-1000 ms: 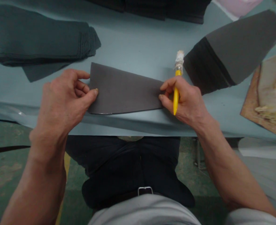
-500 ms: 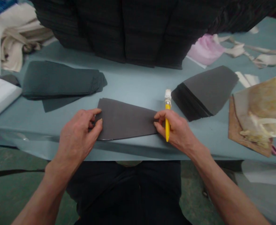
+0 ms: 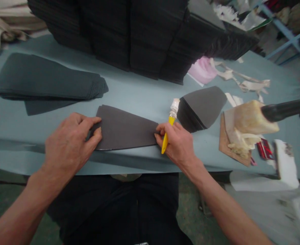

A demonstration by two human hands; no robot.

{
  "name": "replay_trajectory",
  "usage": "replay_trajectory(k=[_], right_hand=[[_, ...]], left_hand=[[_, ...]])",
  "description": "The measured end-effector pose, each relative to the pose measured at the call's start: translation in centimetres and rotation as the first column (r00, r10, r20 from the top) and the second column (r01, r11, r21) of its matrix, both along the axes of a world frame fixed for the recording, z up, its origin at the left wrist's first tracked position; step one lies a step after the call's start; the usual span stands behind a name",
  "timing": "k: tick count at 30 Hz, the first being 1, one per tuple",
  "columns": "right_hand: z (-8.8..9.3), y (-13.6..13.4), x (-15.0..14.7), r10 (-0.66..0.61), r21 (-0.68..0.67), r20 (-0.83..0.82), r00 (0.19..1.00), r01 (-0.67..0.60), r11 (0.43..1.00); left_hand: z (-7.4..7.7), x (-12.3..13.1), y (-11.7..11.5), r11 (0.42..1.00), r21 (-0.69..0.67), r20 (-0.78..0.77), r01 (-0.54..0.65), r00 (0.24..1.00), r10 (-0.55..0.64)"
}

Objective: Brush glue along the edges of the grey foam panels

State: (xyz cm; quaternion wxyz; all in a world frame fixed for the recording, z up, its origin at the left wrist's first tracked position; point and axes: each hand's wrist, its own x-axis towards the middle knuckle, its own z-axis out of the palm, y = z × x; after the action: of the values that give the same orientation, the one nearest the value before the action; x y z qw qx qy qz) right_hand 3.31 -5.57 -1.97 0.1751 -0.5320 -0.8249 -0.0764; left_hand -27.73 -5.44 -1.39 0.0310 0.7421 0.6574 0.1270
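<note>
A dark grey tapered panel (image 3: 127, 130) of thin sheet material lies flat near the table's front edge. Its wide left end is pinched between the thumb and fingers of my left hand (image 3: 69, 141). At the narrow right end, my right hand (image 3: 182, 143) pinches the panel too. That same hand carries a yellow-handled brush (image 3: 171, 119), bristles up and coated in something white. To the right is a fanned stack of grey panels (image 3: 203, 105). Another pile of dark greenish panels (image 3: 45, 78) lies on the left.
Tall stacks of black pieces (image 3: 109, 34) stand at the back of the blue-green table (image 3: 139, 97). A yellowish block-like container (image 3: 252, 117) with a dark handle sits on a brown board (image 3: 225, 146) at right. Pink cloth (image 3: 203, 69) and pale scraps (image 3: 252, 85) lie behind.
The view has swung to the right, bringing in more of the table's right side. Both hands keep their hold on the panel; the brush leans more, its bristle end tipped to the right.
</note>
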Motion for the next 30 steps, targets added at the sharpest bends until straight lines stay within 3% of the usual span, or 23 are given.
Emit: replay_trajectory(k=[5, 8, 13, 23, 30], right_hand=[[0.2, 0.3, -0.2, 0.134, 0.115, 0.054, 0.989, -0.140, 0.983], [0.0, 0.4, -0.2, 0.227, 0.119, 0.017, 0.974, -0.227, 0.967], [-0.4, 0.3, -0.1, 0.267, 0.113, 0.017, 0.964, -0.267, 0.957], [-0.5, -0.1, -0.1, 0.261, 0.118, -0.011, 0.965, -0.258, 0.959], [-0.9, -0.1, 0.1, 0.250, 0.116, -0.054, 0.967, -0.243, 0.963]], left_hand=[[0.2, -0.2, 0.3, 0.990, 0.057, -0.079, 0.128, 0.989, -0.124], [-0.2, -0.4, 0.8, 0.965, 0.099, -0.072, 0.244, 0.969, -0.237], [-1.1, -0.7, 1.2, 0.928, 0.118, -0.026, 0.354, 0.935, -0.354], [-1.4, -1.1, 1.1, 0.897, 0.192, -0.133, 0.397, 0.916, -0.377], [-1.7, -2.0, 1.5, 0.903, 0.124, -0.056, 0.412, 0.911, -0.408]])
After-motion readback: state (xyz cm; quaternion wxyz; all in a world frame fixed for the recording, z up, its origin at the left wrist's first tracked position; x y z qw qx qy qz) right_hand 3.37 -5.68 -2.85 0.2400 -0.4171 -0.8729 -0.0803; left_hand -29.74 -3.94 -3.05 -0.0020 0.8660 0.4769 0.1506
